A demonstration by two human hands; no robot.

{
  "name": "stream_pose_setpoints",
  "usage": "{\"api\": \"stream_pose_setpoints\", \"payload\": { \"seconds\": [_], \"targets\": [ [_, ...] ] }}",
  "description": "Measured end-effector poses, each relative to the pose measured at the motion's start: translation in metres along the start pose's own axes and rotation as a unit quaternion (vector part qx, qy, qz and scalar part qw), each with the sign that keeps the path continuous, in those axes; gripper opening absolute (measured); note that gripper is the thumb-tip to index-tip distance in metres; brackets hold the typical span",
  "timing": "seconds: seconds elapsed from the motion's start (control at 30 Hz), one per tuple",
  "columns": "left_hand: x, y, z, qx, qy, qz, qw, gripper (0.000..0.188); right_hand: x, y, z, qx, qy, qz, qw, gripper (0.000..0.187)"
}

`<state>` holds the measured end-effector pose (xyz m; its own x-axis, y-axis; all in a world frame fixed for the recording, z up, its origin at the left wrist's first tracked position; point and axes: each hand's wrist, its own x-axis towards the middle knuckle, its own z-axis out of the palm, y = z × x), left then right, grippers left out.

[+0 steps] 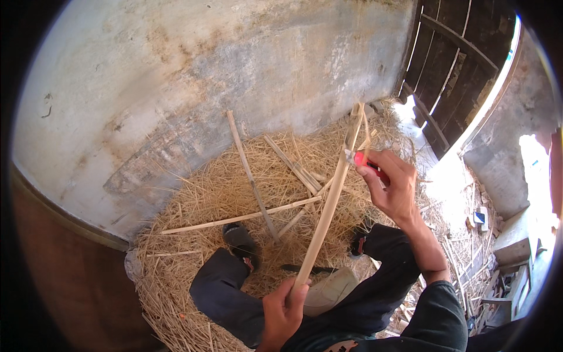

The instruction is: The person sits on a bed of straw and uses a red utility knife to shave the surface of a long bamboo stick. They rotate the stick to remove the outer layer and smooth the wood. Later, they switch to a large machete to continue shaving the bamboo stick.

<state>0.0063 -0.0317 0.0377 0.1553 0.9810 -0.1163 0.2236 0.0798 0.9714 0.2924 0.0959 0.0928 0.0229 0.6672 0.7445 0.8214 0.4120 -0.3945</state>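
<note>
A long split bamboo strip [324, 226] slants up and away from me. My left hand [284, 311] is closed around its near end, low in the picture. Closer to the far end, my right hand [394, 183] grips a red utility knife [365, 160], and its short blade lies against the strip's right side. A thin sliver [367, 126] bows off the strip beyond the blade. Between my knees is a pale, rounded object [332, 291], partly behind the strip and my leg. A dark, narrow thing [309, 268] lies just past it.
Shavings and straw [193, 199] cover the floor around my feet. Several bamboo pieces lie there, one long piece [246, 216] crossing in front of me and another [249, 170] leaning toward the stained wall [234, 70]. A plank door [451, 70] stands far right, with a small white-and-blue box [481, 218] nearer.
</note>
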Motion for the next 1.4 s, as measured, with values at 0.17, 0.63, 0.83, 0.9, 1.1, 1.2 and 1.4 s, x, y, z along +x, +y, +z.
{"api": "stream_pose_setpoints", "payload": {
  "seconds": [0.17, 0.63, 0.83, 0.9, 1.1, 1.2, 1.4],
  "targets": [
    [0.002, -0.019, -0.007, 0.014, -0.001, 0.016, 1.0, 0.022, -0.002, 0.005, 0.003, 0.021, -0.02, -0.014, 0.999, 0.025],
    [-0.025, -0.039, -0.02, 0.045, -0.076, -0.022, 0.996, 0.029, 0.027, 0.081, -0.016, -0.048, 0.077, 0.148, 0.985, 0.03],
    [-0.026, -0.056, -0.014, 0.015, -0.021, -0.043, 0.999, 0.024, 0.01, 0.123, -0.021, -0.017, -0.003, 0.225, 0.974, 0.041],
    [-0.012, -0.045, -0.014, 0.012, -0.006, -0.035, 0.999, 0.023, 0.002, 0.106, -0.012, -0.007, -0.058, 0.217, 0.974, 0.04],
    [0.019, -0.027, -0.004, -0.035, 0.027, -0.005, 0.999, 0.022, -0.022, 0.017, 0.013, 0.111, -0.078, -0.026, 0.99, 0.027],
    [0.027, -0.008, 0.002, -0.017, 0.041, 0.015, 0.999, 0.022, -0.033, -0.017, 0.014, 0.112, -0.138, -0.129, 0.976, 0.028],
    [0.033, 0.002, 0.008, -0.041, 0.058, 0.052, 0.996, 0.022, -0.045, -0.038, 0.018, 0.088, -0.141, -0.166, 0.972, 0.029]
  ]
}}
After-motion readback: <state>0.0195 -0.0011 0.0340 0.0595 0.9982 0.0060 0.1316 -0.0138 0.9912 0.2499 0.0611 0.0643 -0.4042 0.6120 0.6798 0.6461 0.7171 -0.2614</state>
